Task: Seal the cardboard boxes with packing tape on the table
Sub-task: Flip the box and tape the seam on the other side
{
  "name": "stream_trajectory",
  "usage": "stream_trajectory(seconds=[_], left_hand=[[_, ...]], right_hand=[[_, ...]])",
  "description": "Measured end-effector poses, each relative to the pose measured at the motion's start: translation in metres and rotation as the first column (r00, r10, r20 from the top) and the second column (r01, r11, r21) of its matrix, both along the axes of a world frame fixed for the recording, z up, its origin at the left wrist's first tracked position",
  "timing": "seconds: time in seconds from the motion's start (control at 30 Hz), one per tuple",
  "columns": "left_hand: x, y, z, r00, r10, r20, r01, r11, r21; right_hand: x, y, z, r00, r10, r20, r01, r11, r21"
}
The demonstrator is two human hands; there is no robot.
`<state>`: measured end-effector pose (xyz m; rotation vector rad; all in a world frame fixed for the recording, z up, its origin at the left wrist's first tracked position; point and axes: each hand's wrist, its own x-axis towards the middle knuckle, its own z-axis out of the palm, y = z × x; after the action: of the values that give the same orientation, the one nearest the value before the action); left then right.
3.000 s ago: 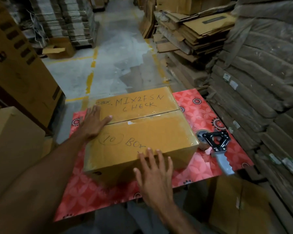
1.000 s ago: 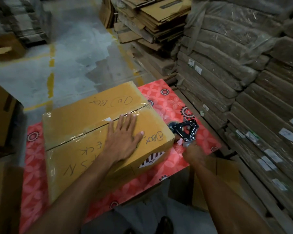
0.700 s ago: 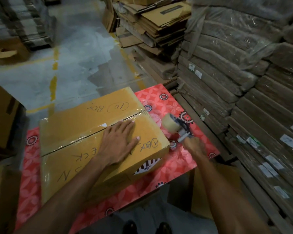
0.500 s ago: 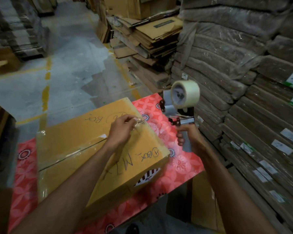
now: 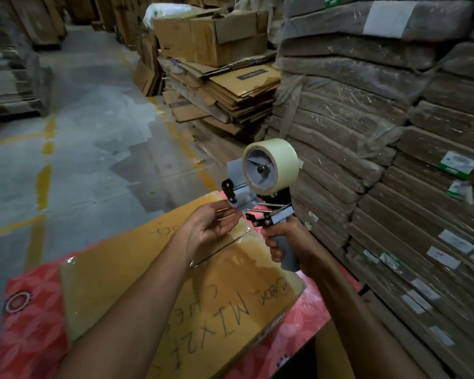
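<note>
A closed brown cardboard box (image 5: 126,272) with black handwriting lies on the table with the red patterned cloth (image 5: 30,318). Clear tape shines along part of its top. Above the box's far right corner my right hand (image 5: 285,242) grips the grey handle of a tape dispenser (image 5: 268,187), held upright with its pale roll of tape on top. My left hand (image 5: 211,222) is raised beside it, fingertips pinching at the dispenser's front end, where the tape comes off; the tape end itself is too fine to make out.
Tall stacks of wrapped flat cardboard (image 5: 381,132) rise close on the right. Behind the table stand flattened cartons with an open box on top (image 5: 216,36). A concrete aisle with yellow lines (image 5: 47,170) runs ahead on the left. Another carton (image 5: 331,356) sits below the table's right edge.
My right hand picked the tape dispenser off the table and raised it upright. My left hand left the box top and came up to the dispenser's front. The box was turned round earlier.
</note>
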<state>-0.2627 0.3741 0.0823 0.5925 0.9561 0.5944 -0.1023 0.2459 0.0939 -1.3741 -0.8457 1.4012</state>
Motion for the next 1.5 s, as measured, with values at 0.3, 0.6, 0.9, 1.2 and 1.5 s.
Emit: stream_trajectory(seconds=[0.3,0.6,0.9,1.2,1.5], left_hand=[[-0.014,0.055,-0.006,0.974,-0.103,-0.201,0.152,0.956,0.25],[-0.024,0.139,-0.012,0.888,0.061,-0.455,0.164,0.883,0.439],[-0.003,0.144,-0.058,0.833,0.198,-0.516,0.087,0.876,0.475],[-0.006,0.148,-0.063,0.755,0.173,-0.633,0.177,0.875,0.451],[-0.009,0.157,-0.072,0.475,0.114,-0.873,0.426,0.838,0.341]], right_hand=[[-0.017,0.011,-0.012,0.98,-0.038,0.194,0.027,0.998,0.055],[-0.012,0.006,-0.038,0.968,-0.137,0.21,0.159,0.983,-0.089],[-0.018,0.02,-0.042,0.97,-0.164,0.178,0.187,0.975,-0.12],[-0.018,0.026,-0.046,0.972,-0.151,0.183,0.182,0.969,-0.165],[-0.021,0.03,-0.046,0.955,-0.156,0.253,0.219,0.944,-0.248]])
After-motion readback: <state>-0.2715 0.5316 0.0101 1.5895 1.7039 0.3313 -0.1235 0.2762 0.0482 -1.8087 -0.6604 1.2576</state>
